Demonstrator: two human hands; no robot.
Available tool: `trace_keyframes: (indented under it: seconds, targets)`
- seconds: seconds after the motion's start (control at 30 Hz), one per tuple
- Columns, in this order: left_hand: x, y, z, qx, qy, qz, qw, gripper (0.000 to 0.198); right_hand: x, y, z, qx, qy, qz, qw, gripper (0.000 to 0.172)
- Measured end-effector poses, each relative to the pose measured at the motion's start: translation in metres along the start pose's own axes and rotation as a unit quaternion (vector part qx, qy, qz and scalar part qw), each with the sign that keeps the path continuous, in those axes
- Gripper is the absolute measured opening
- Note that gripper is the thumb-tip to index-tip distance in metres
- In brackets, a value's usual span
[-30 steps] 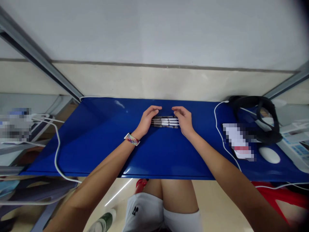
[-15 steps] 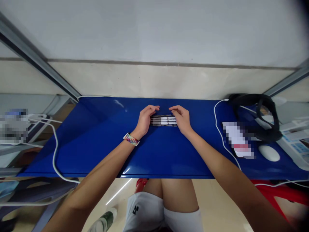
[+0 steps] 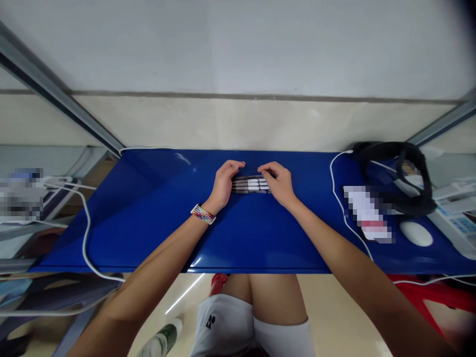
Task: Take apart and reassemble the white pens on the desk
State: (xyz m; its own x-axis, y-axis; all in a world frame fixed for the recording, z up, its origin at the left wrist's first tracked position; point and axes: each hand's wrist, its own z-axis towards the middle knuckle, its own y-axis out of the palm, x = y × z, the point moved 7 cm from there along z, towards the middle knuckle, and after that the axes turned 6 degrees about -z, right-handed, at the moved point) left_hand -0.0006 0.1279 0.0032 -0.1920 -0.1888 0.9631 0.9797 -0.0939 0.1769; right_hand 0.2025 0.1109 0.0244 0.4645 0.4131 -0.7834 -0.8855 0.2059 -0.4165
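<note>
Several slim pens [image 3: 253,185] with dark and white barrels lie side by side on the blue table [image 3: 148,223], pointing left to right. My left hand [image 3: 225,183], with a colourful band [image 3: 203,213] at its wrist, is cupped at their left ends, its fingers stretched toward the middle. At the right ends, my right hand [image 3: 278,181] curves over the pens and hides their tips. Its thumb and fingers are apart near the farthest pen. Neither hand is wrapped round a pen.
On the right are a black headset-like strap [image 3: 397,183], a blurred phone-like object [image 3: 366,213], a white mouse [image 3: 416,234] and a white cable [image 3: 336,193]. Another cable [image 3: 86,238] hangs at the left edge. A wall [image 3: 238,121] closes the back; a bottle [image 3: 161,339] stands below.
My right hand has shifted slightly left and covers more of the pens' right ends. My left hand stays almost where it was.
</note>
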Motion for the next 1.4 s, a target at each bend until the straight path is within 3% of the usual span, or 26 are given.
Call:
trace_keyframes:
  seconds: [0.13,0.33,0.5,0.67,0.8,0.93,1.1,1.23,1.3,1.4]
  targets:
    - [0.004,-0.001,-0.001,-0.006,0.028,0.034,0.999,0.018,-0.021,-0.002,-0.004,-0.045,-0.088,-0.051,0.994,0.020]
    - [0.012,-0.007,-0.001,0.008,0.039,0.073,0.997,0.020,-0.052,0.011,-0.023,-0.174,-0.227,-0.119,0.951,0.020]
    - [0.006,-0.014,0.004,0.023,0.024,0.063,0.997,0.018,-0.060,0.010,-0.026,-0.187,-0.241,-0.111,0.946,0.020]
    - [0.006,-0.015,0.004,0.026,0.020,0.050,0.998,0.018,-0.059,0.007,-0.025,-0.205,-0.269,-0.161,0.927,0.001]
    - [0.012,-0.011,0.000,0.013,0.018,0.062,0.998,0.022,-0.055,0.010,-0.026,-0.232,-0.276,-0.194,0.912,0.008]
    - [0.019,-0.008,-0.002,0.000,0.035,0.076,0.996,0.020,-0.056,0.009,-0.025,-0.224,-0.274,-0.174,0.919,0.013]
    - [0.029,0.000,-0.004,-0.040,0.060,0.072,0.995,0.024,-0.053,-0.006,-0.013,-0.139,-0.233,-0.143,0.952,0.010]
    - [0.036,0.010,-0.011,-0.094,0.088,0.162,0.978,0.037,-0.038,-0.014,-0.006,-0.086,-0.176,-0.161,0.967,0.011]
    - [0.038,0.011,-0.013,-0.095,0.109,0.196,0.970,0.037,-0.028,-0.015,-0.005,-0.077,-0.150,-0.167,0.972,0.013]
    - [0.032,0.005,-0.011,-0.065,0.103,0.167,0.978,0.034,-0.017,-0.014,-0.003,-0.078,-0.130,-0.157,0.976,0.016]
